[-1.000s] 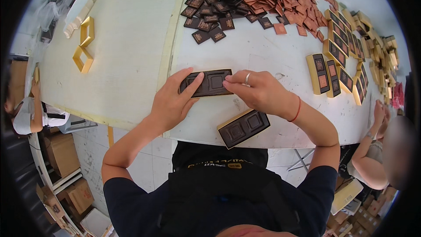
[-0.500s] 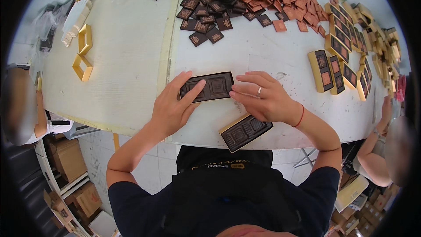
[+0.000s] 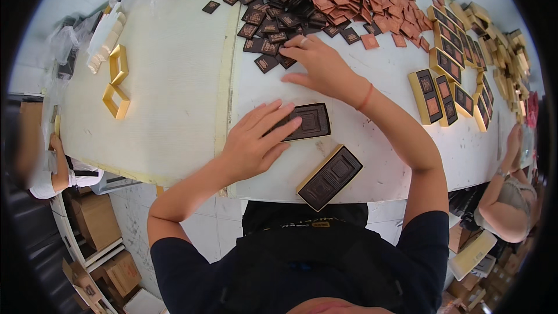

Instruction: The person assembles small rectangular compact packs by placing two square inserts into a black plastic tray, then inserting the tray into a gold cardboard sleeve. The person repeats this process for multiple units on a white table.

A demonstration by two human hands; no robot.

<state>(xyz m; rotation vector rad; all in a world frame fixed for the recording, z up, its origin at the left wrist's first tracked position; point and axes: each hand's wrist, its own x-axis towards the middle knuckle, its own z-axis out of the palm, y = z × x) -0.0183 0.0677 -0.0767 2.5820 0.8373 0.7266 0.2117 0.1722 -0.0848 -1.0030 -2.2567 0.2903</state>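
Observation:
My left hand (image 3: 256, 139) lies with spread fingers over the left part of a gold-edged box (image 3: 314, 121) with a dark brown, square-recessed tray in it. The hand hides that end of the box. Farther out, my right hand (image 3: 325, 67) reaches to the near edge of a heap of thin dark square pieces (image 3: 273, 14). Its thumb stands apart from the fingers, and its fingertips are at the nearest dark squares; no piece shows in its grasp. A second such box (image 3: 330, 177) lies slanted near the table's front edge, its two recesses bare.
Copper-coloured squares (image 3: 354, 0) are heaped beside the dark ones. On the right stand several gold boxes (image 3: 426, 97) filled with dark and copper squares. Two gold sleeves (image 3: 116, 101) lie at the left. Other people's arms (image 3: 491, 197) show at both sides.
My right hand has left the nearer box and moved forward to the dark heap. The box under my left hand has shifted slightly right; the second box has turned more steeply.

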